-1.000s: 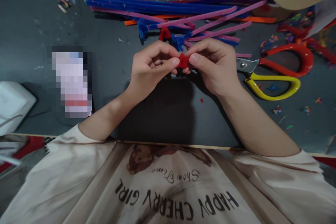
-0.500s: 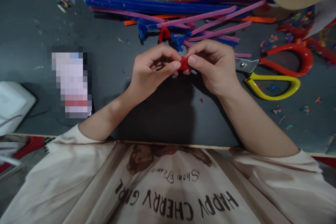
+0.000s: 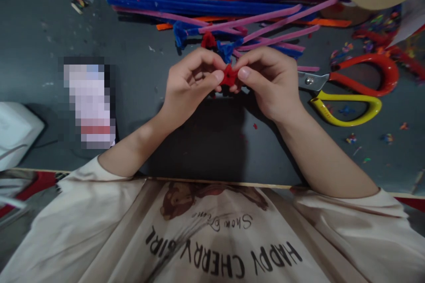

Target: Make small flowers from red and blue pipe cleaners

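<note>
As both hands meet mid-scene, the left hand (image 3: 187,86) pinches a fuzzy red piece (image 3: 227,80) | right hand (image 3: 277,82) grips its right side | piece has just shifted, exposing a dark centre: seemingly mid-shaping | scissors (image 3: 320,82) right, blue stems (image 3: 199,5) far.

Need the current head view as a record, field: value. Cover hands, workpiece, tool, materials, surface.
left hand: left hand, pinching the workpiece's left side
right hand: right hand, fingertips at its right side
workpiece: small red fuzzy piece, partly covered by fingers
tool: metal scissors with one red and one yellow handle, beside the right hand, blades mostly hidden
materials: long blue fuzzy stems and long orange strip, beyond the hands
surface: dark grey table, scraps at right
</note>
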Demonstrator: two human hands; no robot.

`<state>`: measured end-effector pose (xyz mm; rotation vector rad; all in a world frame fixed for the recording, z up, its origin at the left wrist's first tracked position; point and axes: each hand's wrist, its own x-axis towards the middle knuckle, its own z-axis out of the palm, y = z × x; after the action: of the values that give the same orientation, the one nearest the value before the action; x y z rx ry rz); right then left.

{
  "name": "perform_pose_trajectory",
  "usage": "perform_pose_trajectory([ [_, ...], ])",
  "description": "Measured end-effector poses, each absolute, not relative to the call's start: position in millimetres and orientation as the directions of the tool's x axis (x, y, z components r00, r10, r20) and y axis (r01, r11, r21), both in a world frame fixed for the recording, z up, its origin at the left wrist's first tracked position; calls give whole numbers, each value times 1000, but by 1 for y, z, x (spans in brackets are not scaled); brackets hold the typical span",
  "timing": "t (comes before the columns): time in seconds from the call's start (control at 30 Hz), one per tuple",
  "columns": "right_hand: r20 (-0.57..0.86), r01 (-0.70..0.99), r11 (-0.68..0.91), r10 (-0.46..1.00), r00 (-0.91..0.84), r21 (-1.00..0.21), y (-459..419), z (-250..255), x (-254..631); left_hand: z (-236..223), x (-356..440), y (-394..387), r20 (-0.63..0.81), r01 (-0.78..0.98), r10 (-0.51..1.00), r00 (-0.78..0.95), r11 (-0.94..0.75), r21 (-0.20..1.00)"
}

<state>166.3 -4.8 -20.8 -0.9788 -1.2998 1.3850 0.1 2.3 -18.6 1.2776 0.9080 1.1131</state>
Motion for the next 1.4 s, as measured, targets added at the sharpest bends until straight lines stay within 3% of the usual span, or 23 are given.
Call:
perform_pose_trajectory([
  [0.2,82,-43,75,974,-212,-996,-5,-22,166,-34,-2,7,206,-191,939,274,-157,969],
  [0.4,100,38,108,979,-180,-993,-4,-27,167,-40,-4,17,435,-198,896,91,-411,890],
  [0.53,105,29,112,978,-183,-993,-4,-28,167,-34,-5,11,380,-82,920,92,-374,924],
  [0.67,105,16,110,975,-196,-994,-3,-26,167,-25,-3,2,351,12,898,266,-367,930],
  [0.77,113,11,119,968,-223,-993,-5,-23,167,-21,-1,0,339,76,909,245,-366,927],
  [1.1,81,36,100,937,-340,-994,-7,-19,170,-18,-3,2,293,95,922,254,-325,941],
  [1.27,109,3,119,919,-379,-993,-8,-17,168,-21,-4,2,347,45,894,283,-373,927],
  [1.4,106,-21,107,912,-395,-994,-8,-16,168,-20,-3,2,262,30,923,281,-281,959],
])
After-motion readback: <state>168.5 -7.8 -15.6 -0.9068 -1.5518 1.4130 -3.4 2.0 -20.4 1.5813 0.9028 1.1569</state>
